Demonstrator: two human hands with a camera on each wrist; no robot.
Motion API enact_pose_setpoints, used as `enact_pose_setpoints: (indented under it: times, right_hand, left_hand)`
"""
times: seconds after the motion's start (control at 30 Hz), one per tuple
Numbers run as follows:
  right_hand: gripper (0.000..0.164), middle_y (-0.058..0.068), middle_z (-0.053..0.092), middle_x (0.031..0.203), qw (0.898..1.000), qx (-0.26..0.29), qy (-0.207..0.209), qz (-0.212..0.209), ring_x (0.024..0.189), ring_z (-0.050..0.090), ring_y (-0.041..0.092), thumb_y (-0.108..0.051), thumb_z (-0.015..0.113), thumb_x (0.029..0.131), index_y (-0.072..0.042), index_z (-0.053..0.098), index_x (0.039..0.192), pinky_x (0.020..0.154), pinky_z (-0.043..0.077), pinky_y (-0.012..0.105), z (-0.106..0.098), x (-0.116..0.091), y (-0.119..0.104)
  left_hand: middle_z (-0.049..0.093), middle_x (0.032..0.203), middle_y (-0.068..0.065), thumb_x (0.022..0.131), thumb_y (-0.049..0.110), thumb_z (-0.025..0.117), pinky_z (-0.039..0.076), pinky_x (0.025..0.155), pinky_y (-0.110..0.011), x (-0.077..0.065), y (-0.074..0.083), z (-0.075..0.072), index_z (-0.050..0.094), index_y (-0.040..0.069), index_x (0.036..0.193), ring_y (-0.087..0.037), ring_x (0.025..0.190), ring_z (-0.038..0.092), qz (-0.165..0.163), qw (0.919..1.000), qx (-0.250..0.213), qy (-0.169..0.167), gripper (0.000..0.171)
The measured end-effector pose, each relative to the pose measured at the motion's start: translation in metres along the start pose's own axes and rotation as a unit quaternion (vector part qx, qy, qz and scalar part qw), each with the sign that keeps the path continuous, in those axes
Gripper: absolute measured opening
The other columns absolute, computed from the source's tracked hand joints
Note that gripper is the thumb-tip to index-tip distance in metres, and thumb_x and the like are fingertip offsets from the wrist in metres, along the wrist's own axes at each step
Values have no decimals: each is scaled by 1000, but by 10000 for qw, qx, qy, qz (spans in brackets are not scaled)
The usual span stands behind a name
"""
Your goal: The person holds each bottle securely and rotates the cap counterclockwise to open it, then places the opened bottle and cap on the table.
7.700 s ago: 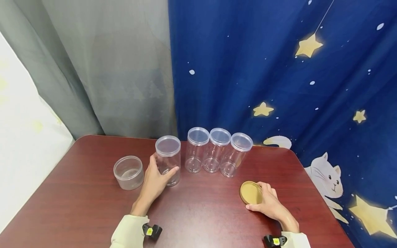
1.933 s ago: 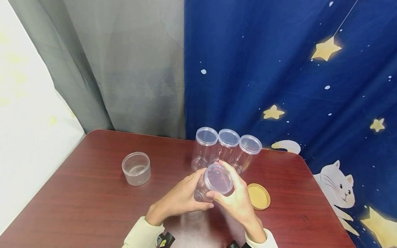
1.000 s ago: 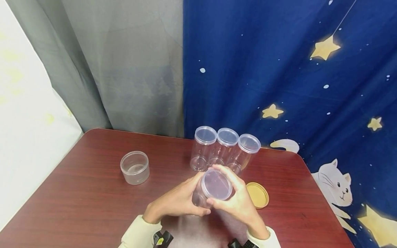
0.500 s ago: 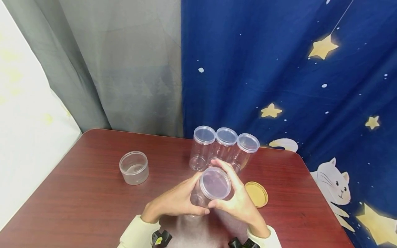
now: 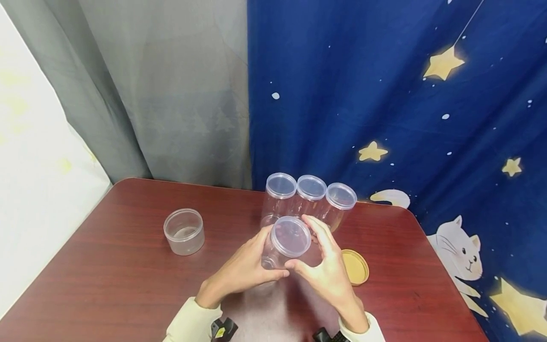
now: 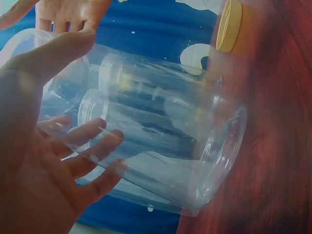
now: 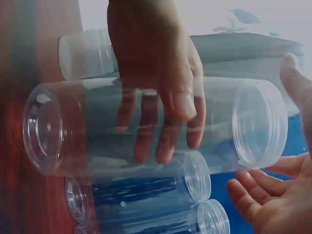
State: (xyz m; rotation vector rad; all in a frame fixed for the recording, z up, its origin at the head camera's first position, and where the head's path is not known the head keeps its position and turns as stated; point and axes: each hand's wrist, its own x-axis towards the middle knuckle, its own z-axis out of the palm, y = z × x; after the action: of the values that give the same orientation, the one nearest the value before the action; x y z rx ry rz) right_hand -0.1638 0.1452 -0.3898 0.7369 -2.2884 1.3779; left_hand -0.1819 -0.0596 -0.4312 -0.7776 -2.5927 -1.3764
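Observation:
A tall clear plastic jar (image 5: 272, 251) with a translucent screw lid (image 5: 291, 236) is held tilted above the table. My left hand (image 5: 239, 270) grips the jar's body from the left, its thumb on the near side and fingers round the far side. In the right wrist view the jar (image 7: 219, 122) lies across the picture, seemingly with nothing in it. My right hand (image 5: 331, 276) stands beside the lid, thumb and fingers spread apart. A gap shows between that hand and the lid in the right wrist view.
Three lidded clear jars (image 5: 281, 185) stand in a row behind the hands. A low clear tub (image 5: 184, 244) without a lid is on the left. A gold lid (image 5: 355, 268) lies on the red-brown table (image 5: 107, 266) to the right. Curtains (image 5: 299, 95) hang behind.
Earlier the left hand held the jar upright at the table while the right held the gold lid, which now lies down. The right hand then held the jar's lid; now its fingers are off it.

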Motion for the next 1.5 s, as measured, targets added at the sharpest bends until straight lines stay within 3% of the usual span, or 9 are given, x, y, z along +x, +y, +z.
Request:
enact_pose_setpoints:
  times: [0.23,0.47,0.63,0.97,1.33,1.5]
  right_hand:
    - [91,3,63,133,9981,-526,294,153,115,62,21,-17,94,61,-13,52,142,98,44,19,4,-2,-2]
    - [86,7,64,131,9986,-414,307,146,114,62,19,-13,94,62,-10,55,138,97,44,17,2,-1,-4]
    - [85,9,61,134,9999,-71,74,-25,118,59,16,-9,92,64,-9,54,140,99,42,16,0,-1,-2]
    - [80,9,58,138,9973,539,-506,17,126,54,14,-3,87,71,-8,51,142,106,40,20,-7,1,-1]
    - [76,8,54,143,9911,695,-1111,-219,133,49,18,-4,81,78,-9,46,145,112,33,23,-14,1,1]
    - [75,12,53,144,9858,860,-1342,-535,134,48,20,-3,78,79,-5,44,146,113,33,23,-16,1,4]
  left_hand:
    - [58,132,7,71,41,88,48,100,-40,1,2,4,37,24,147,-8,117,56,-74,9991,-365,-200,93]
    - [58,130,9,70,40,89,49,99,-37,2,2,7,37,28,146,-6,115,56,-64,9978,-586,-308,93]
    - [59,128,10,70,41,89,49,99,-36,2,2,6,37,29,145,-5,114,57,-4,9971,-649,-395,93]
    - [59,127,13,70,43,88,49,98,-34,1,1,5,35,31,146,-5,113,58,156,9949,-793,-599,93]
    - [57,132,12,71,39,89,45,104,-36,-1,1,3,28,36,150,-7,118,55,185,9906,-1005,-915,100]
    - [57,132,12,72,39,88,45,104,-35,-2,1,2,25,36,151,-7,119,55,216,9869,-1126,-1133,102]
